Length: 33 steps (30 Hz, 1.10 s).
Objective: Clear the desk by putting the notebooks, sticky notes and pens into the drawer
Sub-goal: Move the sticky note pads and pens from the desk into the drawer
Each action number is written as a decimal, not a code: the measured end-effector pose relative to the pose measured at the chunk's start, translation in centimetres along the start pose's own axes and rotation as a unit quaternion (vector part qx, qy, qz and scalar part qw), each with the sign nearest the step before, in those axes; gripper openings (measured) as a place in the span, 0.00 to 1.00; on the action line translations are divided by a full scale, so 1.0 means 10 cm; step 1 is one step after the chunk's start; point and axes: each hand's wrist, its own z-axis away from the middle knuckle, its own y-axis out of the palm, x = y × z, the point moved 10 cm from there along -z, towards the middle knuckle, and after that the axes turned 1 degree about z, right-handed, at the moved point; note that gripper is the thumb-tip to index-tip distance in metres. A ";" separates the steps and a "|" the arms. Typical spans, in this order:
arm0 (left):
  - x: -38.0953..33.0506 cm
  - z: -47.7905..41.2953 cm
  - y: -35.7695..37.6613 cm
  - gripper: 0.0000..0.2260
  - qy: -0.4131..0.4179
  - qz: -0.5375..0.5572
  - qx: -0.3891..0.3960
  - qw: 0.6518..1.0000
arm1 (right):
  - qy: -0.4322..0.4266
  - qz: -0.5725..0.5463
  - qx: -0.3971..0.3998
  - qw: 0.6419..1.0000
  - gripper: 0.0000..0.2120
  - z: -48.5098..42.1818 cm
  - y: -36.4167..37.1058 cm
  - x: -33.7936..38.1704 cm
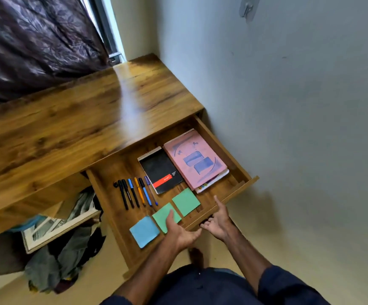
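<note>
The wooden drawer (pixel 240 190) stands pulled out from the desk (pixel 79 119). Inside it lie a pink notebook (pixel 195 158) on a white one, a black spiral notepad (pixel 160 170), several pens (pixel 134 192) in a row, two green sticky-note pads (pixel 186 201) (pixel 161 216) and a blue pad (pixel 144 231). My left hand (pixel 179 234) grips the drawer's front edge, its thumb lying over the nearer green pad. My right hand (pixel 219 221) grips the same front edge just to the right, thumb on the rim and fingers curled underneath.
A grey wall (pixel 288 128) runs close along the drawer's right side. Under the desk lean a framed picture (pixel 57 227) and a heap of clothes (pixel 68 260). A dark curtain (pixel 35 40) hangs behind the desk.
</note>
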 end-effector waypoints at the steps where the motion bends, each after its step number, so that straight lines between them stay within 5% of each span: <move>1: -0.08 -0.01 0.03 0.39 0.017 0.050 -0.001 0.999 | -0.004 0.004 0.014 1.000 0.44 -0.01 0.02 0.05; 8: -0.58 0.00 0.22 0.36 0.105 0.170 0.001 0.980 | -0.007 -0.027 0.046 0.999 0.55 -0.12 0.31 0.42; 14: -1.15 -0.05 0.35 0.37 0.169 0.247 0.004 0.954 | -0.012 -0.072 0.060 0.996 0.52 -0.29 0.86 0.78; 33: -3.67 -0.47 0.92 0.61 0.145 0.281 0.115 0.942 | -0.013 -0.103 0.081 0.991 0.52 -1.55 3.18 1.52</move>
